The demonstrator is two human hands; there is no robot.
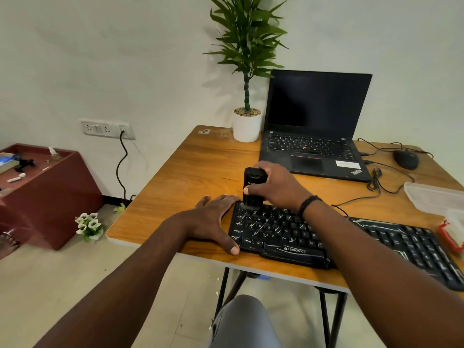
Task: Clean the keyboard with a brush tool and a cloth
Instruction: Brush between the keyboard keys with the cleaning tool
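Bare forearms without sleeves, a black band [309, 202] on the right wrist, grey trousers [243, 322].

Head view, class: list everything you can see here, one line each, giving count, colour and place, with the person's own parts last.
Keyboard: one, black, near table edge.
Brush tool: one, black, upright on the keyboard's far-left corner.
Laptop: one, black, open, screen dark, back of table.
Mouse: one, black, right of the laptop.
Potted plant: one, green in a white pot, left of the laptop.
Plastic container: one, clear, right table edge.
Table: one, wooden brown.
Box: one, maroon, on the floor at left, small items on top.
Flowers: one bunch, white, on the floor.
Wall socket: one, white, cable plugged in.
Left hand: flat, against the keyboard's left end.
Right hand: grips the brush tool.
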